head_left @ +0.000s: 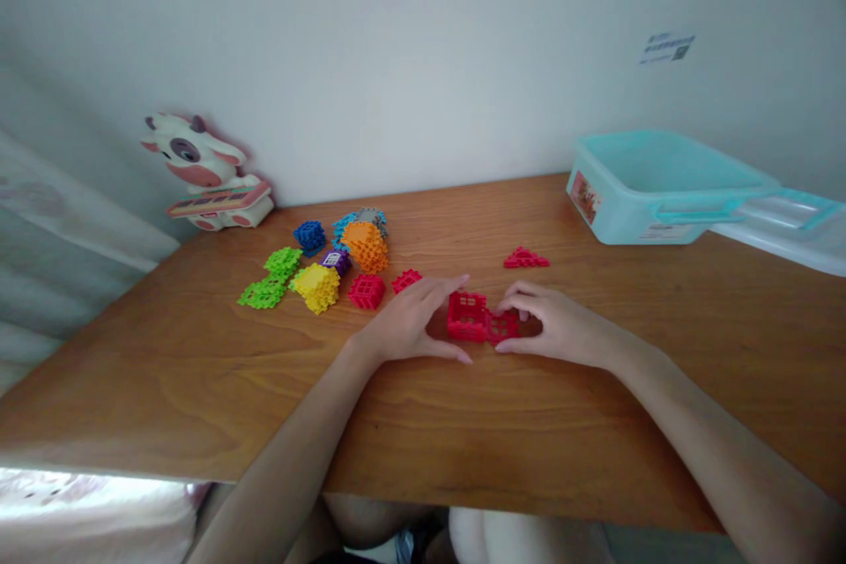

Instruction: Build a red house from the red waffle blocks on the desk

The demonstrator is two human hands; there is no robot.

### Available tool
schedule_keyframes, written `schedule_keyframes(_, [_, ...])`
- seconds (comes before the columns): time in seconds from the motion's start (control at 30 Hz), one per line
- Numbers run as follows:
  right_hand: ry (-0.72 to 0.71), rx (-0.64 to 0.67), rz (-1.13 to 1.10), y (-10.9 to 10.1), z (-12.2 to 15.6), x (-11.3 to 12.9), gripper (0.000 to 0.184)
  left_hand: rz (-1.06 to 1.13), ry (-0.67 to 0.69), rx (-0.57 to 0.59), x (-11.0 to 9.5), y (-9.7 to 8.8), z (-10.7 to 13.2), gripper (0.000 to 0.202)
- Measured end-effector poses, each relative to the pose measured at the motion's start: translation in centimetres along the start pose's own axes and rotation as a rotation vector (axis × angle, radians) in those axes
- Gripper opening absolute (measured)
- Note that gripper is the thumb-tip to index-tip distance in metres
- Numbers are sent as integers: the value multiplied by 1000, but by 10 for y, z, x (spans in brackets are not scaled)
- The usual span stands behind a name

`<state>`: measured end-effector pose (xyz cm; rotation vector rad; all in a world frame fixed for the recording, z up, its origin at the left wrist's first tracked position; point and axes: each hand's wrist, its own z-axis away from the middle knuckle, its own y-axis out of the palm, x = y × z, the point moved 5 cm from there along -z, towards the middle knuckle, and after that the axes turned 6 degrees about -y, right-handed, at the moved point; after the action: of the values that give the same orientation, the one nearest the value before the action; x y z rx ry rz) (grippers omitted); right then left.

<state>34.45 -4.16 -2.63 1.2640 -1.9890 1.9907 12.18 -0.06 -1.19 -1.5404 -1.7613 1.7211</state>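
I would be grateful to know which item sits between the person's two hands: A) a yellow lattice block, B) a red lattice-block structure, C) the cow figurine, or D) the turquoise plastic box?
B. The left hand and the right hand curl around the red lattice-block structure from either side.

- A cow-shaped toy (198, 163), white and pink, against the wall (397, 62) at the far left of the table
- Green (270, 282), yellow (315, 287), orange (366, 247), blue (310, 237) and purple (336, 261) plastic blocks in a loose cluster on the wooden table (198, 370)
- A lidded teal plastic box (634, 194) at the far right, with a clear lid (786, 229) beside it
- A pale curtain (66, 238) at the left
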Motion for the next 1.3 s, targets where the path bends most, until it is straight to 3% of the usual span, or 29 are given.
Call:
schedule_keyframes(0.13, [31,-28,-1,1,0,1,48,-233,-39,-200,9,-21,1,57])
schedule_keyframes(0.2, [42,-40,11,2,-1,2,48,-357,-108,-250,20,-26,2,46])
schedule_keyframes(0.4, [32,-8,42,2,-2,7,45,-508,-222,-180,40,-21,5,51])
schedule_keyframes(0.77, [-23,-55,65,0,-2,14,38,-491,-300,-204,47,-23,6,37])
schedule_keyframes(0.9, [-48,-118,90,-3,-1,16,37,-471,-287,-293,44,-29,6,36])
schedule_keyframes(1.07, [-63,-290,85,-9,1,18,35,-283,-140,-426,25,-37,8,37])
schedule_keyframes(1.17, [-120,-381,87,-10,4,21,39,-137,48,-380,7,-29,9,45])
schedule_keyframes(1.3, [-305,-376,179,-6,6,38,28,-48,302,-291,-18,-8,10,45])
